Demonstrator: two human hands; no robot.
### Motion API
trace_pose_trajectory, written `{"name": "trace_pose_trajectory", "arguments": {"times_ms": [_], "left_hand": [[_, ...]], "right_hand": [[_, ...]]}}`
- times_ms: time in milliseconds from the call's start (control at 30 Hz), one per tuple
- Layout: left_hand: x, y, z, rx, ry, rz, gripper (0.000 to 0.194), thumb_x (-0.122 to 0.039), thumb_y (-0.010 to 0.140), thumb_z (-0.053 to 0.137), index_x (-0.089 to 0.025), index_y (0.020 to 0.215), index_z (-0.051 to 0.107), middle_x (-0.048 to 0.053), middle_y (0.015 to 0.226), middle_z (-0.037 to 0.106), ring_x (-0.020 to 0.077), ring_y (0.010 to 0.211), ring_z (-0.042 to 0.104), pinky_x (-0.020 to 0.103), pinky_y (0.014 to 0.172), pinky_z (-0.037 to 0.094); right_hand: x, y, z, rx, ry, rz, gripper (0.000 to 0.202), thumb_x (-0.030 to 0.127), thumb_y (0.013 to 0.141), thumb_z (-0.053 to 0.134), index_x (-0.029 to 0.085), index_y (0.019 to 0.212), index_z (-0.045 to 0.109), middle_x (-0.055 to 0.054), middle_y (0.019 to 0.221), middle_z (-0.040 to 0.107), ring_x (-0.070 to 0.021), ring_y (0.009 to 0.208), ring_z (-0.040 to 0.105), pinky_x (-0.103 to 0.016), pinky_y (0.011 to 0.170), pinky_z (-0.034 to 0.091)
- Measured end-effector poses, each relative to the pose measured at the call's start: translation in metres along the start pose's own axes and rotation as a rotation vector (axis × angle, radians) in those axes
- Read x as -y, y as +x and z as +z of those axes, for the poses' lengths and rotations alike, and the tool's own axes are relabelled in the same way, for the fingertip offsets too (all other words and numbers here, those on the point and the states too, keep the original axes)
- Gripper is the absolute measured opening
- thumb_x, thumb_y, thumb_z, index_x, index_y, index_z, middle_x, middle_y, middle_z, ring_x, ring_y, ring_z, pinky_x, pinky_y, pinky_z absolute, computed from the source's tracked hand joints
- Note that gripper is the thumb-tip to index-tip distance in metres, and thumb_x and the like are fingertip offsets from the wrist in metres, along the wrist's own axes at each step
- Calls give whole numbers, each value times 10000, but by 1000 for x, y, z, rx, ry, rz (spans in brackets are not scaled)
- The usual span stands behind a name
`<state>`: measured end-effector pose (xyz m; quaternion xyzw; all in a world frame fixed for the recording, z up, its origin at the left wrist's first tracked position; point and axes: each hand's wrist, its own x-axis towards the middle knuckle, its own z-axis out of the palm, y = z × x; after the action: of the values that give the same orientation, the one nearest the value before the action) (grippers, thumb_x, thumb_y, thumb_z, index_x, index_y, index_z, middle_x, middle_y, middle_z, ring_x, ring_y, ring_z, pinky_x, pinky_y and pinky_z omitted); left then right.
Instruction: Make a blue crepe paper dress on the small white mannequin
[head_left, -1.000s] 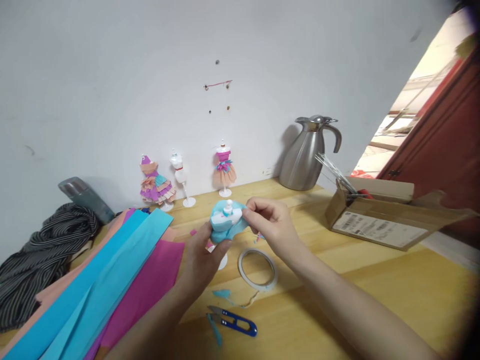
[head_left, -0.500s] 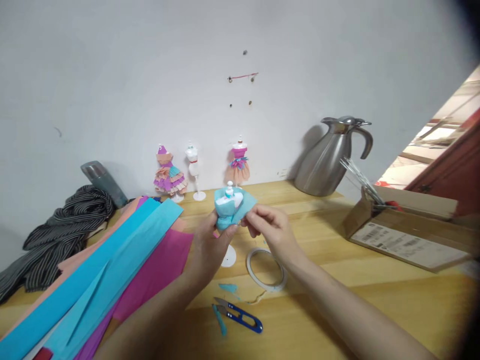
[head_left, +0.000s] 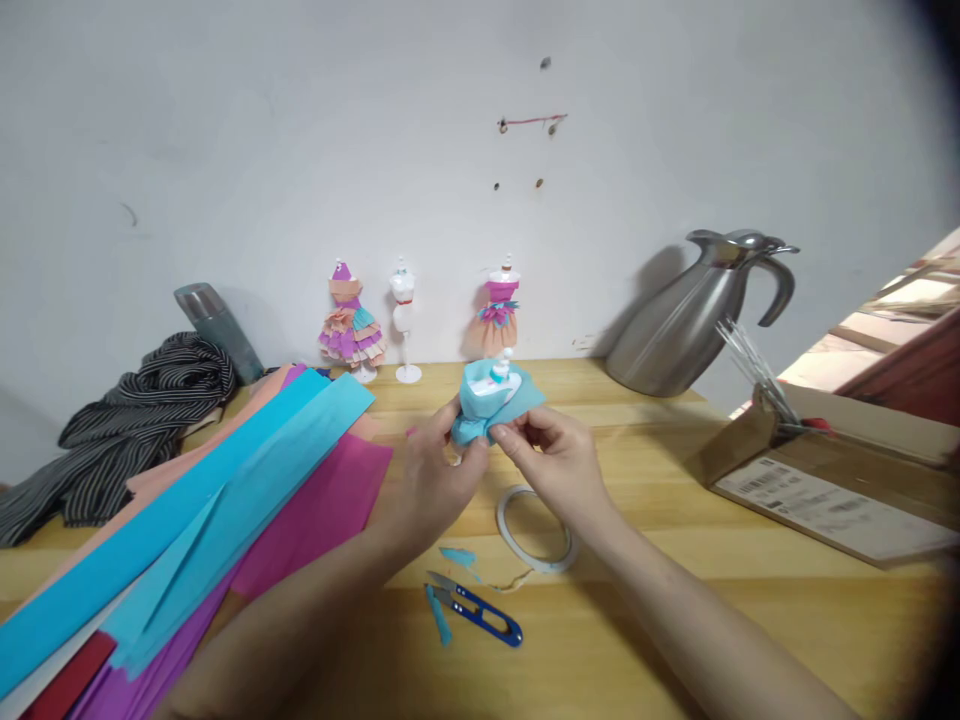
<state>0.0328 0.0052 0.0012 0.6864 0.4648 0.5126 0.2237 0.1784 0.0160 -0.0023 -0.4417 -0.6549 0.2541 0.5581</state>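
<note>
A small white mannequin (head_left: 504,377) wrapped in light blue paper (head_left: 484,405) is held over the middle of the table. My left hand (head_left: 439,478) grips its wrapped body from the left, thumb in front. On the right, my right hand (head_left: 559,460) pinches the paper's lower right edge, and a loose corner points right above the fingers. Below the hands lie a roll of white tape (head_left: 504,528), blue-handled snips (head_left: 480,614) and blue paper scraps (head_left: 458,556).
Colored paper sheets (head_left: 187,500) and a striped cloth (head_left: 150,410) cover the left. Along the wall stand dressed mannequins (head_left: 352,330), (head_left: 499,310) and a plainer mannequin (head_left: 403,315). A steel jug (head_left: 679,320) and a cardboard box (head_left: 832,500) are at right.
The wrapped mannequin has shifted right in the view and tilts more. My right hand's fingers have moved in closer to my left thumb. The camera view has shifted slightly.
</note>
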Motion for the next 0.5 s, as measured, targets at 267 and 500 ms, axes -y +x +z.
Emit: {"name": "trace_pose_trajectory", "arguments": {"times_ms": [267,500], "left_hand": [[-12,-6,-1,82,-53,-1,172,-199,812,519,-184,961,605,-3,746,587,144,686,518,244,658,406],[0,2,-6,191,-487,-136,283,-303,914,418,-179,783,636,11,733,601,154,731,552,271,725,465]], "right_hand": [[5,2,0,-62,84,93,223,334,684,670,176,581,550,34,503,505,-85,451,417,-225,440,356],[11,10,-6,-6,151,129,222,325,672,671,178,566,543,55,458,473,-68,401,377,-211,399,302]]}}
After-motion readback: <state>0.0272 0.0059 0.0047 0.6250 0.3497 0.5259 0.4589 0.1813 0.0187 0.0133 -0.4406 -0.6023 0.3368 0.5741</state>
